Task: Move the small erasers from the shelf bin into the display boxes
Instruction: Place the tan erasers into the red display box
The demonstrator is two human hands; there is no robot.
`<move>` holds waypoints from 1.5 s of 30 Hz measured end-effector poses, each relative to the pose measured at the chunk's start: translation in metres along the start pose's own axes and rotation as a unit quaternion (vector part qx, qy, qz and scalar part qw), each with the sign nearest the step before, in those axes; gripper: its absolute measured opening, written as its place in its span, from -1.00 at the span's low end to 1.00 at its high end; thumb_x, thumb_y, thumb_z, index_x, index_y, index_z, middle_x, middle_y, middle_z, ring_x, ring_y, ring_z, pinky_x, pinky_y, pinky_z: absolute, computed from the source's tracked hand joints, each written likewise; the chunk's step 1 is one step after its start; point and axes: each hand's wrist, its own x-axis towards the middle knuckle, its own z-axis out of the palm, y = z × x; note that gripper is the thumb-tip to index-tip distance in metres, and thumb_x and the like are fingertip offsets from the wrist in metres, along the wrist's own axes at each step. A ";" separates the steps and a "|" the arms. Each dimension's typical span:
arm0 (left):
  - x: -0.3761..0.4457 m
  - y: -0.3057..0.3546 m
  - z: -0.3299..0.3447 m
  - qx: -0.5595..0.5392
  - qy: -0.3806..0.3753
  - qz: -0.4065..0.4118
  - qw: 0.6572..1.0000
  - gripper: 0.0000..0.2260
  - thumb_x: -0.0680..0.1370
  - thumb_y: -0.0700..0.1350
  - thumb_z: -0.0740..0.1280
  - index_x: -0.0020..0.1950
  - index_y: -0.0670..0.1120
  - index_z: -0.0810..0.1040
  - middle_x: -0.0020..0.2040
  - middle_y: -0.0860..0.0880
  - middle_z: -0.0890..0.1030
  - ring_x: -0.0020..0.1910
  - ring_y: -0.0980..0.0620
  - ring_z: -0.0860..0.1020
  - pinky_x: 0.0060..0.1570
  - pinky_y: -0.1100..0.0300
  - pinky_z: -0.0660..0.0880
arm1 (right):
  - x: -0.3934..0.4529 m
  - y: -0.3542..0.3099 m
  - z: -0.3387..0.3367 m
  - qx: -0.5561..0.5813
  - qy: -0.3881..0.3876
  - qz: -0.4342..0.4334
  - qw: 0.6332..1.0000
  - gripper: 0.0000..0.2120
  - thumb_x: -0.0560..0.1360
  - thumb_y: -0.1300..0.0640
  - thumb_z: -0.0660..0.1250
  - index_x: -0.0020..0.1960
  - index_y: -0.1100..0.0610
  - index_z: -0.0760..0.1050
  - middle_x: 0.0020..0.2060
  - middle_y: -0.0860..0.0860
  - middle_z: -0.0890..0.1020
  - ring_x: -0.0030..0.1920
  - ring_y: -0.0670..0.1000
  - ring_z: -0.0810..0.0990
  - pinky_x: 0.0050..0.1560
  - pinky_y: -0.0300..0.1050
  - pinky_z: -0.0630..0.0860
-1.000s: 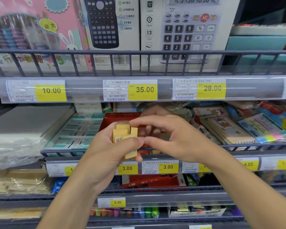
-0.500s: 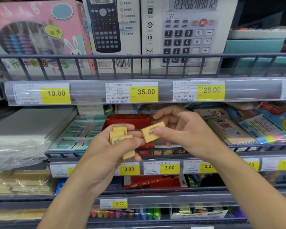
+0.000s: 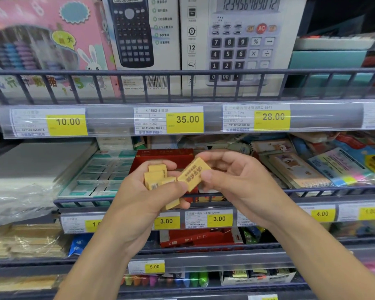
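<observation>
Left hand (image 3: 145, 195) grips a clump of small erasers (image 3: 157, 177); right hand (image 3: 236, 178) pinches one eraser (image 3: 193, 174), tilted, touching the clump. Both hover just before the red display box (image 3: 162, 155), above the shelf rail (image 3: 312, 191).

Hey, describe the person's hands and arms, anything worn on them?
Both the left hand and the right hand are bare: no gloves, and no rings show on the fingers in view. No watch or bracelet at either wrist. The forearms are uncovered to the frame's bottom edge, with no sleeve showing.

Two hands (image 3: 240, 180) are seen, five yellow erasers (image 3: 194, 173) are counted, two boxed calculators (image 3: 245, 42), and one red display box (image 3: 164, 156).
</observation>
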 end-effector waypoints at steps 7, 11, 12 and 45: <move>0.002 0.002 -0.001 0.004 0.029 0.007 1.000 -0.56 0.28 -0.21 0.60 0.13 -0.11 0.62 -0.11 -0.06 0.73 -0.30 -0.03 0.69 -0.30 0.18 0.62 | 0.008 -0.012 -0.015 0.028 0.044 0.020 0.998 -0.80 0.61 0.31 0.25 0.20 0.27 0.57 -0.09 0.26 0.63 -0.06 0.27 0.70 -0.20 0.05 0.64; 0.003 0.004 -0.003 -0.010 0.026 0.007 1.000 -0.50 0.21 -0.14 0.64 0.09 -0.11 0.59 -0.20 -0.03 0.69 -0.38 0.02 0.58 -0.47 0.21 0.51 | 0.020 -0.019 -0.038 -0.083 0.135 0.060 0.985 -0.81 0.58 0.35 0.34 0.16 0.18 0.54 -0.04 0.10 0.68 -0.19 0.12 0.72 -0.30 -0.12 0.53; 0.004 0.004 -0.003 -0.011 0.026 0.007 1.000 -0.50 0.19 -0.12 0.65 0.07 -0.10 0.59 -0.21 -0.02 0.67 -0.40 0.03 0.56 -0.48 0.22 0.49 | 0.023 -0.019 -0.044 -0.132 0.139 0.078 0.978 -0.77 0.55 0.34 0.38 0.14 0.11 0.55 0.01 0.06 0.68 -0.16 0.07 0.73 -0.29 -0.15 0.54; 0.009 0.005 -0.002 0.001 0.020 -0.015 1.000 -0.57 0.27 -0.18 0.68 0.01 -0.06 0.56 -0.27 0.01 0.64 -0.46 0.01 0.48 -0.45 0.24 0.49 | 0.052 -0.003 -0.044 -0.620 -0.093 0.143 0.766 -0.67 0.42 -0.23 0.48 0.15 -0.20 0.59 -0.03 -0.27 0.53 -0.05 -0.20 0.53 -0.14 -0.35 0.42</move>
